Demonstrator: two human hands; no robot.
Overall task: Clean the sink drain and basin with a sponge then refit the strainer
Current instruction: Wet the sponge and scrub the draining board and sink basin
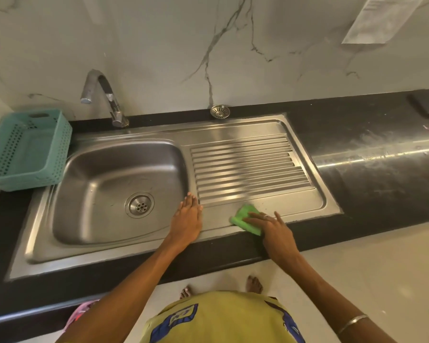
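A steel sink basin (104, 184) has its drain (139, 204) uncovered at the bottom. The round metal strainer (220, 111) lies on the black counter behind the drainboard (248, 167), against the wall. My left hand (187, 219) rests flat, fingers together, on the sink rim between basin and drainboard, holding nothing. My right hand (274, 231) presses down on a green sponge (245, 219) at the front edge of the drainboard, fingers spread over it.
A teal plastic basket (27, 149) stands on the counter left of the basin. A chrome tap (104, 95) rises behind the basin. A dark flat object (426, 105) lies at the far right of the black counter (372, 154).
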